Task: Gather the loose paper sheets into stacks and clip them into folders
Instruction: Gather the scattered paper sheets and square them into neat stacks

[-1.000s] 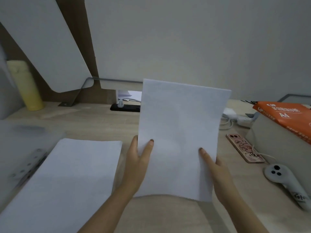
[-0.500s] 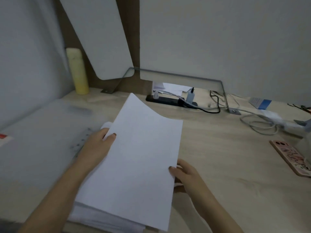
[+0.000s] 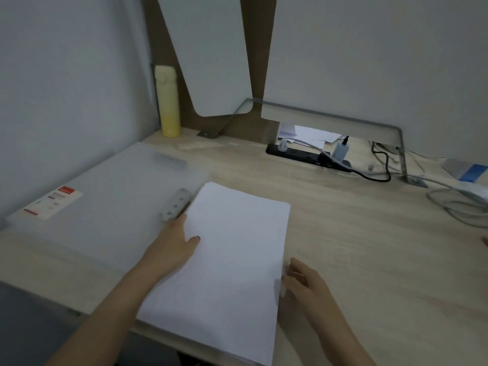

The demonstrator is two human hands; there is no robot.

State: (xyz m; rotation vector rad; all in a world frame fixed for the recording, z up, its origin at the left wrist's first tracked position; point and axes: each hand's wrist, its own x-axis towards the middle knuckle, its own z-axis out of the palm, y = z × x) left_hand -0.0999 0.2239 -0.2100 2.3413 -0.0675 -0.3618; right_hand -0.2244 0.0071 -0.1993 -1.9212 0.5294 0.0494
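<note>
A stack of white paper sheets lies flat on the wooden desk, its near corner hanging over the front edge. My left hand rests on the stack's left edge with the thumb on top. My right hand touches the right edge, fingers loosely spread. An open translucent folder lies to the left, and its metal clip sits right beside the stack's far left corner.
A yellow bottle stands at the back left against the wall. A black power strip with plugs and cables lies at the back. White cables coil at the right. A label sticker is on the folder.
The sheet I held upright in both hands has come down onto the stack and now lies flat. My view has swung left toward the folder. Both hands sit at the stack's edges.
</note>
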